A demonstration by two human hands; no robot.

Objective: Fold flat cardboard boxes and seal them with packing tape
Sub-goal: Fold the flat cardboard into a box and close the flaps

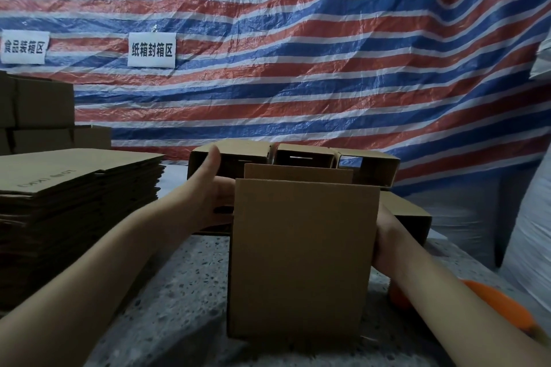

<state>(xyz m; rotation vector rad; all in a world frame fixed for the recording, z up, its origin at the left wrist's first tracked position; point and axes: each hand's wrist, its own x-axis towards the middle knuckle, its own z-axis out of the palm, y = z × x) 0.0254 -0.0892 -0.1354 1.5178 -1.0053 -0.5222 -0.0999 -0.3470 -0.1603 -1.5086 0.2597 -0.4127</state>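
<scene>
A brown cardboard box stands upright on the speckled table right in front of me, its plain front panel facing the camera and a flap rising behind it. My left hand holds the box's left side with the thumb raised; its fingers are hidden behind the panel. My right hand holds the right side, mostly hidden by the box. An orange tape dispenser lies on the table under my right forearm.
A tall stack of flat cardboard blanks fills the table's left. Several open folded boxes stand in a row behind the held box, and another to its right. More boxes are piled far left. A striped tarp closes the back.
</scene>
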